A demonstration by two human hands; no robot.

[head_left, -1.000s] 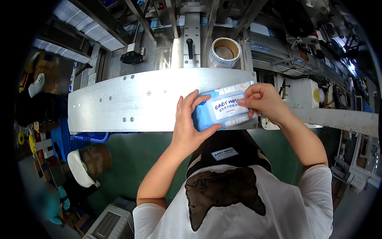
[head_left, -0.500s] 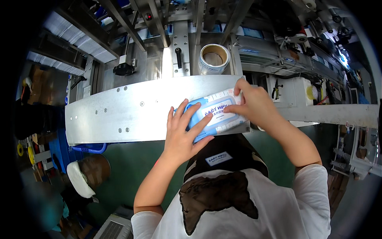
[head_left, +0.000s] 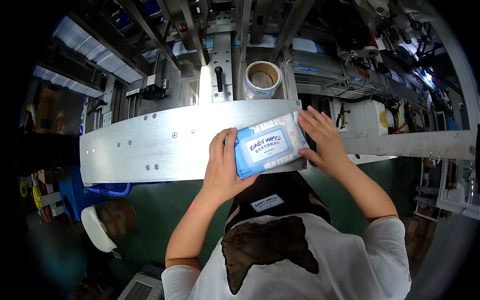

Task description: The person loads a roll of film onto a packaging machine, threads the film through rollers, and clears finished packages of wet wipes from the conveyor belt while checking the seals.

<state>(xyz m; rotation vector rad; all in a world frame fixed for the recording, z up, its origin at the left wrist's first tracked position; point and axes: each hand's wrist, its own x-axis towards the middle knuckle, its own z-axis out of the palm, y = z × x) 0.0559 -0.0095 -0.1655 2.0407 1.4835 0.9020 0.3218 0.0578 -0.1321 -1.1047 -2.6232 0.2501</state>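
A blue and white soft pack of wet wipes (head_left: 272, 162) with a raised plastic lid lies tilted at the right end of the metal plate, lid side up. My left hand (head_left: 222, 162) is closed round its blue left end, fingers along the far side and thumb at the near edge. At the other end, my right hand (head_left: 325, 140) spans the pack's width, with the thumb at the near corner and the fingertips at the far corner. Its palm faces the end seal. A white label with a blue border (head_left: 267, 203) lies on my dark-clothed lap.
The bare metal plate (head_left: 165, 135) runs left in front of me. Behind it stands a roll of labels (head_left: 262, 80), beside a black clamp lever (head_left: 218, 79). Upright metal bars (head_left: 187, 30) and stacked white sheets (head_left: 97, 47) are farther back. Pliers (head_left: 342, 116) hang at the right.
My left fingers have drawn back from the lid to the pack's left end. My right hand has moved off the top to the right end. The lid now shows fully.
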